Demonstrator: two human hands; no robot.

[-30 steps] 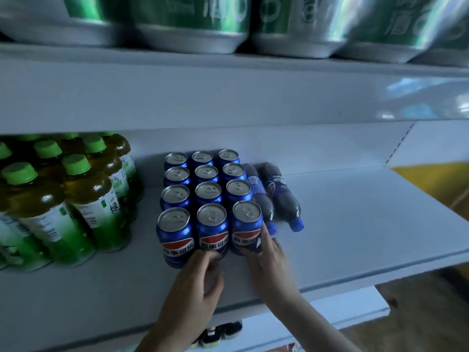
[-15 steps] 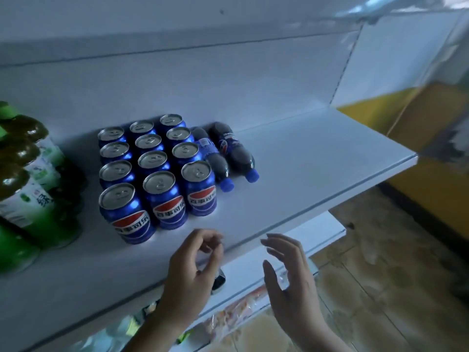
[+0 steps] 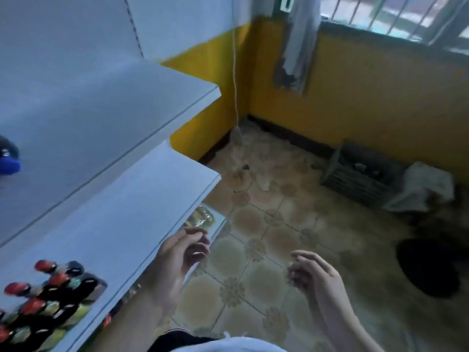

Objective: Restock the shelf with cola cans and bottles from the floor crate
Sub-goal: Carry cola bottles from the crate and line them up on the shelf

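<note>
Cola bottle (image 3: 7, 158) is showing at far left of shelf (image 3: 114, 102); left hand (image 3: 181, 254) and right hand (image 3: 313, 275) are hovering empty, fingers loosely curling; crate (image 3: 360, 174) is sitting on floor (image 3: 253, 224) well apart, contents unclear; likely heavy, slick, rigid, so gripping mid-body.

Small shop: white retail shelving (image 3: 106, 118) at left, rows of bottled drinks (image 3: 45, 298) lower left, dark crate (image 3: 360, 176) on tiled floor (image 3: 266, 250) at right.
</note>
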